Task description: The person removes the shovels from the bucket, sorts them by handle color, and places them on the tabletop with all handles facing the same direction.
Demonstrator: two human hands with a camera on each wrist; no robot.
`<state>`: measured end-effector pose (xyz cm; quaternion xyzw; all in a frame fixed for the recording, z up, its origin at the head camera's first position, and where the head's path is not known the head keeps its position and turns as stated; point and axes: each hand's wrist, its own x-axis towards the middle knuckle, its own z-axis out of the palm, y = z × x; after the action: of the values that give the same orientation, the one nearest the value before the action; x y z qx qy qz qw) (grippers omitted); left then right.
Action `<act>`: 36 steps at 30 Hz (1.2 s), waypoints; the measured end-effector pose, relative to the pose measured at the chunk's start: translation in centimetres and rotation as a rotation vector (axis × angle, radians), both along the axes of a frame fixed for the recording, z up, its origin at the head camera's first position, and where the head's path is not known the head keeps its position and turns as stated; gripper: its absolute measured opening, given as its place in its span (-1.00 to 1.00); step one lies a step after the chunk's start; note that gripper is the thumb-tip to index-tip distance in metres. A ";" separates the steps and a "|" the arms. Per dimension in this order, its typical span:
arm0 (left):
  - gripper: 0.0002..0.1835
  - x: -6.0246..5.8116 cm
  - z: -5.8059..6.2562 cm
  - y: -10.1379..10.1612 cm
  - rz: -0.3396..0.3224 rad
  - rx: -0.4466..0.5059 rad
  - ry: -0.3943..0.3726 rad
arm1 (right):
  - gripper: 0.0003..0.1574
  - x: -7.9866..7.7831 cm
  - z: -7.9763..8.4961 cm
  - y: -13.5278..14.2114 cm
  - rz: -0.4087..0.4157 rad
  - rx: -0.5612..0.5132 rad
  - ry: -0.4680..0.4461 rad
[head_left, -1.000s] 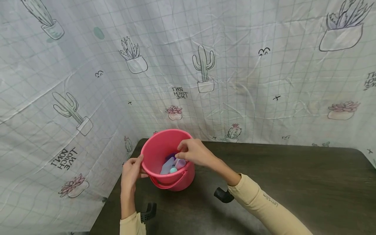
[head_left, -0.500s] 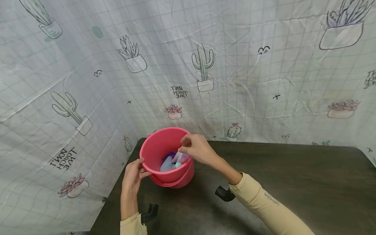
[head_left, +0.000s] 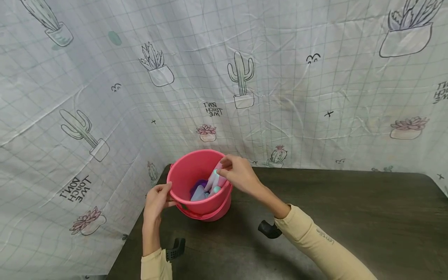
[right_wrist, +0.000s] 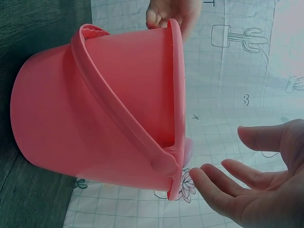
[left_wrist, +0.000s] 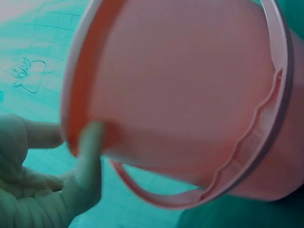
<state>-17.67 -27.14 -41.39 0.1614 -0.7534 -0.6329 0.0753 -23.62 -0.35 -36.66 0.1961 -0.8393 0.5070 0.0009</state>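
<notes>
On a dark table (head_left: 332,225) sits a pink bucket (head_left: 190,167), handle (right_wrist: 118,113) lowered.

On my head feed: creased white grid-print sheet (head_left: 297,89) hanging behind and left of a dark wood-grain table (head_left: 378,217), far right corner rounded. Sheet prints I spot: potted cactus (head_left: 240,74), pink succulent (head_left: 408,126), mirrored black lettering (head_left: 212,109).

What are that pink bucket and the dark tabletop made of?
The pink bucket looks like smooth, faintly shiny plastic: evenly colored, with a matching molded handle. The dark tabletop seems wood or wood-look laminate, fairly matte: faint grain streaks show, but I can't tell which.
</notes>
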 end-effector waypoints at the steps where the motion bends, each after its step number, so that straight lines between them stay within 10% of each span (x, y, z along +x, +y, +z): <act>1: -0.49 -0.3 0.0 0.0 0.010 0.017 0.000 | -0.58 0.0 0.0 0.1 -0.001 -0.001 0.002; 8: -0.65 -1.3 -0.6 0.0 0.059 0.183 -0.004 | -0.57 -0.1 -0.2 0.2 0.003 0.005 -0.007; 19: -0.48 -0.3 -1.3 0.3 -0.041 0.448 0.029 | -0.56 -0.4 -0.6 -0.1 -0.063 0.018 -0.014; 27: -0.45 0.5 -1.5 0.0 -0.129 0.349 -0.002 | -0.51 -0.4 -0.8 -0.3 -0.098 -0.026 -0.021; 36: -0.69 0.3 -1.2 0.2 -0.018 0.207 0.025 | -0.55 -0.7 -1.7 -1.3 -0.130 -0.140 -0.016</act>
<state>-17.34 -26.97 -42.60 0.1536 -0.6844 -0.7101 0.0619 -24.34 -1.66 -38.39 0.1367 -0.8129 0.5647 0.0408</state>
